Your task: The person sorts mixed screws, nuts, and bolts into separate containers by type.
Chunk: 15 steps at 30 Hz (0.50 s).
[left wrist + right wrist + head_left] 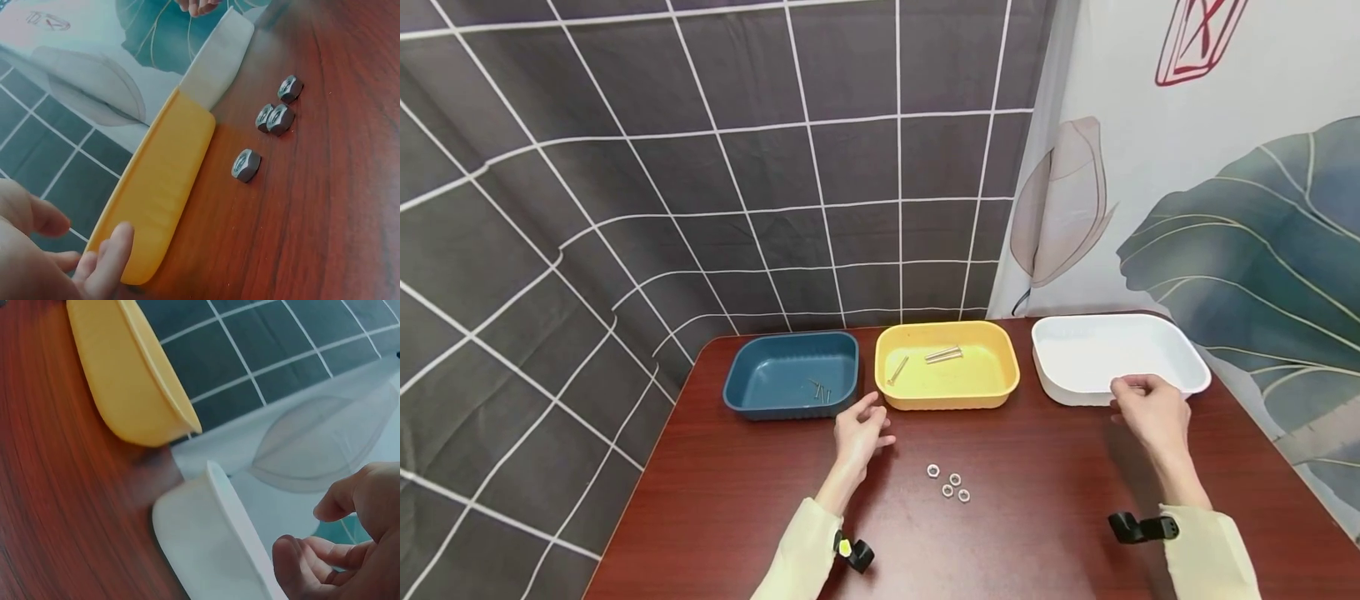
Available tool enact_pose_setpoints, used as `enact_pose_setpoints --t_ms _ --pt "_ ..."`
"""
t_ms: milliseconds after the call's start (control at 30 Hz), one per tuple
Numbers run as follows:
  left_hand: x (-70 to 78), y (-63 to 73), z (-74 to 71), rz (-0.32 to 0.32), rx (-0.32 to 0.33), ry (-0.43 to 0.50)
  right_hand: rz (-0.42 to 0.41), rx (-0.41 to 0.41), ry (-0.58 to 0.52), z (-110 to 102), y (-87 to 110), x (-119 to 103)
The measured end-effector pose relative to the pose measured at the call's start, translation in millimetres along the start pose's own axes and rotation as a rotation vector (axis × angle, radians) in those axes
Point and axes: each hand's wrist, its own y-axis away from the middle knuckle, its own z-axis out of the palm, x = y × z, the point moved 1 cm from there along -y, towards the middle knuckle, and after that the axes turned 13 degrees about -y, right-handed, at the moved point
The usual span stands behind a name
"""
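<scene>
My left hand point(859, 432) hovers at the front left corner of the yellow bin point(951, 402), its fingers loosely bent and holding nothing. In the left wrist view, its fingers overlap the near end of that bin. My right hand point(1152, 414) is over the front rim of the white bin point(1078, 395). Seen from the right wrist, a gap shows between its thumb point(337, 499) and bent fingers, with nothing between them. Several metal hex nuts point(246, 165) lie on the table in front of the yellow bin. Long bolts point(943, 355) rest inside the yellow bin.
A blue bin point(752, 402) stands left of the yellow one, with several small screws point(821, 391) in it. The three bins line the back of the reddish wooden table point(1030, 533). Behind them hang a dark grid-patterned curtain point(850, 167) and a white leaf-printed one point(1150, 250).
</scene>
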Motion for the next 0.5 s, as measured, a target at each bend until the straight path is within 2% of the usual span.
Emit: enact_pose_setpoints --t_ms 267,400,500 --pt "-11.4 8.6 -3.6 0.006 -0.202 -0.038 0.061 0.113 0.009 -24.5 -10.0 15.8" --pt "-15.2 11.8 -3.1 0.02 -0.273 -0.062 0.116 0.142 -0.06 -40.3 -15.7 22.8" --pt "-16.5 14.1 -3.0 0.027 -0.303 -0.066 0.145 0.159 -0.13 -51.0 -20.5 26.3"
